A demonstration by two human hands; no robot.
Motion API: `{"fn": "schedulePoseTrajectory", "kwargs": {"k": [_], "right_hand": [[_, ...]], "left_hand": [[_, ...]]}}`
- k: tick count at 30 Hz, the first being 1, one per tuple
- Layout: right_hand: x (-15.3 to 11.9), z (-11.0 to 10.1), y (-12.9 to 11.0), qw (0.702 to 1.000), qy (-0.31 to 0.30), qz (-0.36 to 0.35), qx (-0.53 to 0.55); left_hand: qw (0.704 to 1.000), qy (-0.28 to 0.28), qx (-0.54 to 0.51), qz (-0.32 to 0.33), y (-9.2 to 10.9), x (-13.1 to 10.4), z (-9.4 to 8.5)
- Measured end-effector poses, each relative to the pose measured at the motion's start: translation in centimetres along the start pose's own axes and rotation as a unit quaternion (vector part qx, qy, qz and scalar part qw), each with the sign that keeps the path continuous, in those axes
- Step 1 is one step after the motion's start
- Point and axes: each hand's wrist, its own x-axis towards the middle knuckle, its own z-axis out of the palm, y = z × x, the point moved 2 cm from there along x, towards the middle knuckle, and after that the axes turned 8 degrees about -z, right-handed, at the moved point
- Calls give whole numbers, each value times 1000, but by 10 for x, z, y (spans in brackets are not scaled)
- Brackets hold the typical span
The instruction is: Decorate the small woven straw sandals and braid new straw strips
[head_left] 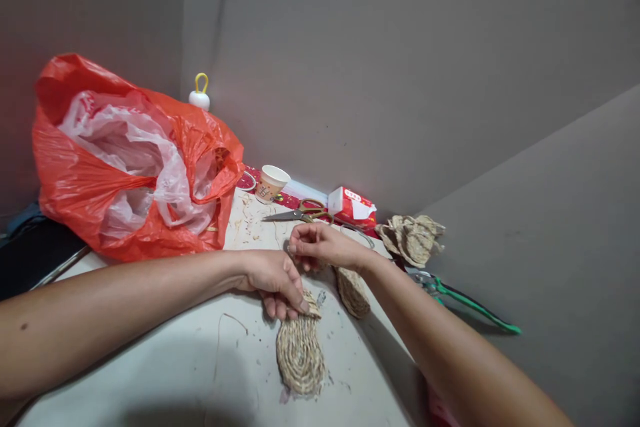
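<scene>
A small woven straw slipper [300, 355], with a coiled oval sole, lies on the pale tabletop [185, 360]. My left hand [281, 283] is closed on the band at its far end, thumb on top and fingers curled beneath. Just beyond, my right hand [320, 245] is raised with thumb and fingers pinched together. Whatever is in that pinch, if anything, is too small to make out. A second woven straw piece [353, 293] lies beside my right wrist, partly hidden by the hand and forearm.
A large red plastic bag [75, 167] stands at the left. Along the back are a paper cup [273, 183], scissors [300, 213] and a red tissue pack [353, 207]. Bundled straw braid [413, 240] and green-handled shears [475, 307] sit at the right, by grey walls [400, 80].
</scene>
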Motion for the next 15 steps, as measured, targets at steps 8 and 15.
{"fn": "schedulePoseTrajectory", "kwargs": {"k": [8,15], "right_hand": [[-14,4,19,998,35,4,52],[-24,12,26,996,46,41,67]], "left_hand": [[998,-42,22,-31,-3,-3,3],[989,-113,70,-64,-4,-7,8]]}}
